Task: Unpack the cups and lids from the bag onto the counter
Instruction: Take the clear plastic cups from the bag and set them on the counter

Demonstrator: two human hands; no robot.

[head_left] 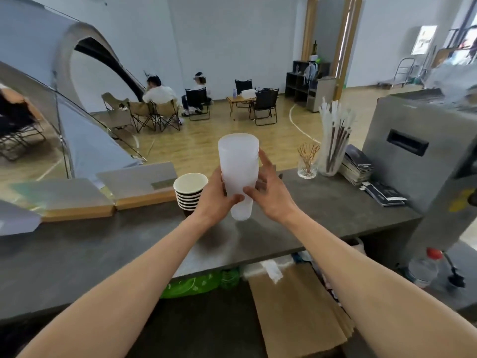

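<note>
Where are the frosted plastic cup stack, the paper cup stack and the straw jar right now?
frosted plastic cup stack (pixel 238 161): head view, upper side wall above the hands.
paper cup stack (pixel 190 183): head view, inside of the top cup.
straw jar (pixel 331 161): head view, glass wall low down.

Stack of black-and-white paper cups (pixel 190 191): right side hidden behind left hand (pixel 215 195).
Frosted translucent plastic cup stack (pixel 238 171): cup count unreadable.
Brown paper bag (pixel 299 308): bottom cut off.
</note>
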